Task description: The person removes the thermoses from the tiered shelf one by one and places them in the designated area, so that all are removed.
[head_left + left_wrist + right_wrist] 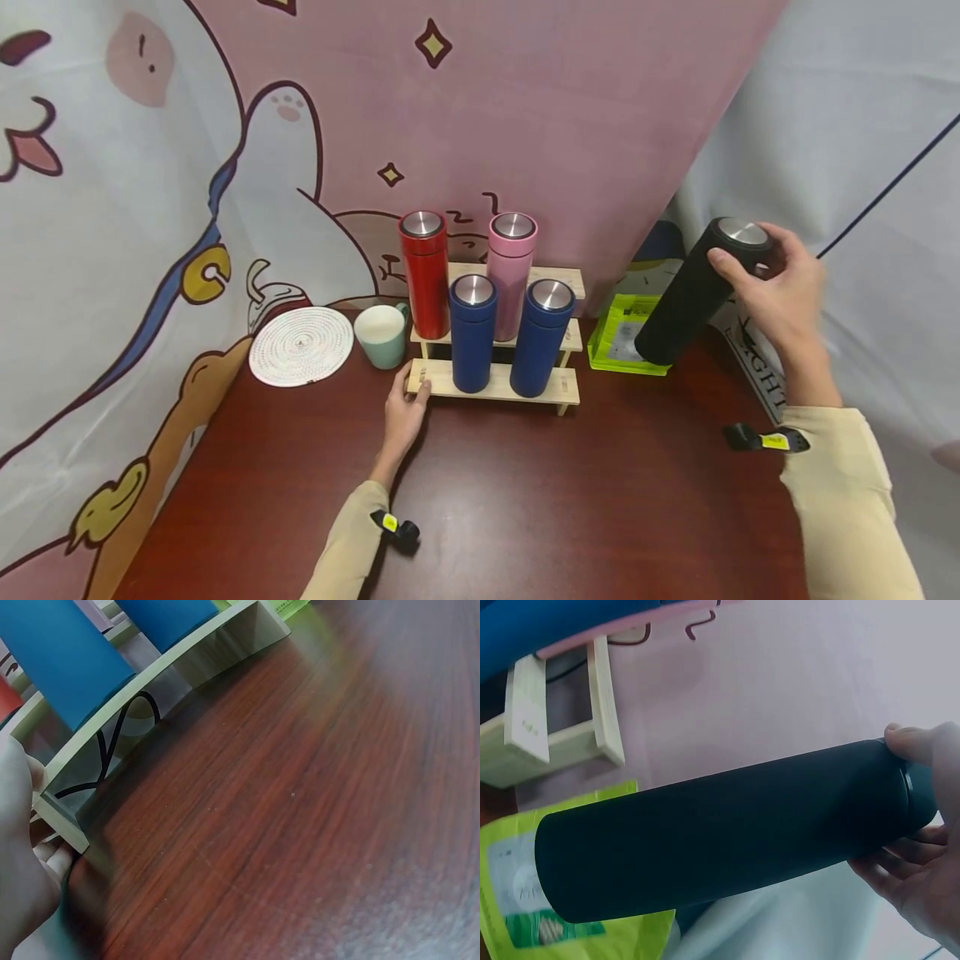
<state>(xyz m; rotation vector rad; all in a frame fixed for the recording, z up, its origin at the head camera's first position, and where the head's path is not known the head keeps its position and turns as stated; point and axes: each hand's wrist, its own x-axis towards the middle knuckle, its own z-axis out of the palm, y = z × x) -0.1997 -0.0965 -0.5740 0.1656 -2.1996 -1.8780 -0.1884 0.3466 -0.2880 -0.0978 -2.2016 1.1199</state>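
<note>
My right hand grips a black thermos bottle near its steel-topped lid. Tilted, the bottle is held in front of the green bag, its base toward the lower left; the right wrist view shows its dark side between thumb and fingers. My left hand holds the left end of a stepped wooden rack, thumb on top and fingers at the end. Two blue thermos bottles stand on the lowest step. Behind them, a red bottle and a pink bottle stand on the middle step.
Left of the rack stands a pale green mug, with a round woven mat farther left. A lime-green bag sits right of the rack. Cartoon-printed cloth lines the back and sides of the dark red wooden table.
</note>
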